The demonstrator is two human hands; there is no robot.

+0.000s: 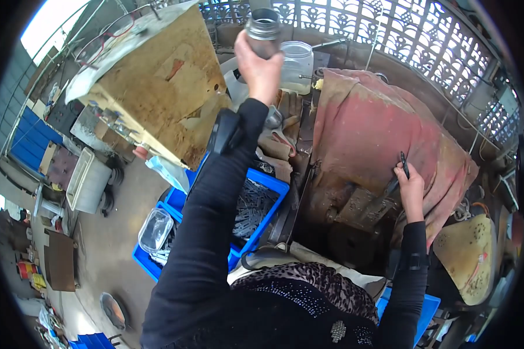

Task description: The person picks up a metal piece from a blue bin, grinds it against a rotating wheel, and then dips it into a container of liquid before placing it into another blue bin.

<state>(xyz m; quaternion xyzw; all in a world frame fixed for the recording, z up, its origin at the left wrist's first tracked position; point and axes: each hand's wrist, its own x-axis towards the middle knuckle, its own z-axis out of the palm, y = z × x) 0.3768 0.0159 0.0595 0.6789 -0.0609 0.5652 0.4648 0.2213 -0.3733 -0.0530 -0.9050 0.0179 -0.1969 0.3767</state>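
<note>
My left hand (pixel 261 68) is raised at the far side, fingers wrapped round a grey, see-through jar (pixel 264 29). The jar is upright, with a threaded mouth and no lid on it. Just right of it stands a larger clear plastic jar (pixel 297 61). My right hand (pixel 411 187) pinches a small black lid-like piece (pixel 404 165), seen nearly edge-on, so its exact kind is unclear. That hand is above a machine draped with a stained red cloth (pixel 372 122). Below the cloth's edge, a greasy metal block (pixel 364 208) shows.
Blue bins (pixel 280 185) of small metal parts sit under my left arm, with a clear plastic tub (pixel 155 230) on one. A tall stained cabinet (pixel 163 87) rises at left. Gloves (pixel 276 148) lie beside the machine. A speckled yellowish pad (pixel 464 259) is at right.
</note>
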